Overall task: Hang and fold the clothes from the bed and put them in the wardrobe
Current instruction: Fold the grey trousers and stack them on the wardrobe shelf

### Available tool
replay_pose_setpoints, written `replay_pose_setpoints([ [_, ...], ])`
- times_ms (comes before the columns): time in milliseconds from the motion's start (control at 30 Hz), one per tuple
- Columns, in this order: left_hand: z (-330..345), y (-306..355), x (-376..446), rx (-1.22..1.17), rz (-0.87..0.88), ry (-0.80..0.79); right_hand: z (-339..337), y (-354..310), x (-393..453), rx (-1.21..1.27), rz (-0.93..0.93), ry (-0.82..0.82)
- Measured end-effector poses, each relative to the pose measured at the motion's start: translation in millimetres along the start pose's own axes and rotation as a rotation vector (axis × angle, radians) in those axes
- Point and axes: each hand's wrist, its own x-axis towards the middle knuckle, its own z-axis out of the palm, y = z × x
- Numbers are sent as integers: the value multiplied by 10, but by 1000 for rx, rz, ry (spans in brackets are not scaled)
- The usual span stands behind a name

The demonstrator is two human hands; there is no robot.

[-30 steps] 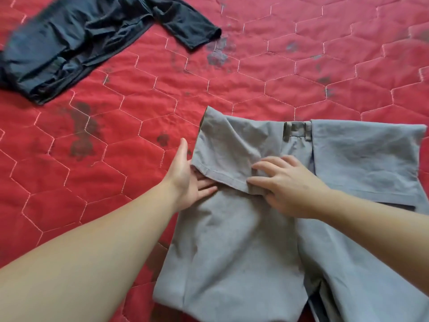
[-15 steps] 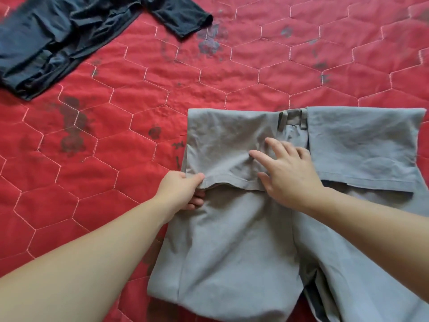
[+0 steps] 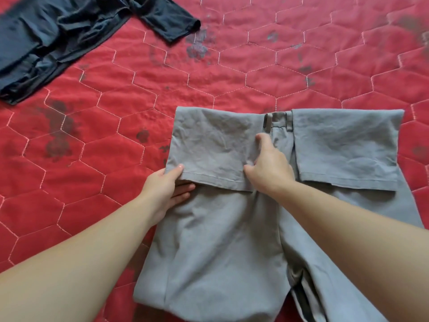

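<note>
Grey trousers: left hand pinches folded leg hem; right hand, fingers relaxed, presses it flat. Risk: uneven pull skews fold

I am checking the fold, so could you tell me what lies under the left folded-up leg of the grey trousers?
Under the folded leg lies the grey trousers' own fabric. The left hand's fingers slip beneath its hem; their tips are hidden.
</note>
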Motion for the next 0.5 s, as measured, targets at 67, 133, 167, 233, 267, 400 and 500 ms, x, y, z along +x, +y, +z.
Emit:
replay_pose_setpoints([
  [67, -7, 15, -7, 0, -26, -50, -24, -1, 62, 52, 32, 4],
  [133, -14, 2, -8, 29, -37, -65, -37, 10, 125, 144, 41, -41],
  [167, -16, -17, -10, 57, -36, -63, -57, 20, 166, 159, 23, -58],
  [233, -24, -75, -9, 135, -11, -56, -131, 25, 266, 121, -41, -20],
  [267, -25, -99, -6, 170, 4, -57, -184, 26, 321, 117, -63, 38],
  [400, -29, -108, -8, 193, 1, -53, -333, 62, 440, -33, -133, 120],
  [500, -36, -78, -11, 219, -21, -56, -259, 45, 399, -375, -482, 178],
])
